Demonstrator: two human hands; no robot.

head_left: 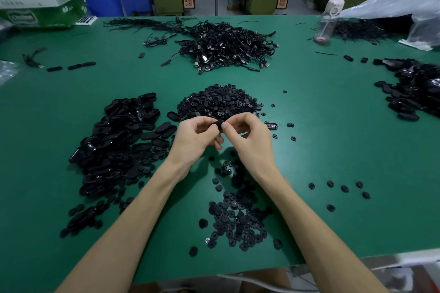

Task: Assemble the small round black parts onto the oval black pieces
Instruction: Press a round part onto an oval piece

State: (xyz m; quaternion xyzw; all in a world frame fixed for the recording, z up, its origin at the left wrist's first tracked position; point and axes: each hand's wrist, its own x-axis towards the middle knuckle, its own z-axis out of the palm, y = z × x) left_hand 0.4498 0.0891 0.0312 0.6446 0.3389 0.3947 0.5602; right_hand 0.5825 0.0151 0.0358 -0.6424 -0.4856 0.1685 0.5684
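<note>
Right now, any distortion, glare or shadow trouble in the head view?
Head view: wide-angle distortion bows the green table; glare glints on the glossy black oval pieces; soft shadow beneath left hand and right hand; the small black part they pinch lacks detail.

Both hands, left hand [197, 137] and right hand [247, 137], pinch one black piece [219, 124] (small, partly hidden) above the green table [333, 140].

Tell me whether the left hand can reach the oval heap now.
Probably yes: the heap of oval pieces lies just beside the left hand with nothing between, though that hand pinches a black part.
</note>
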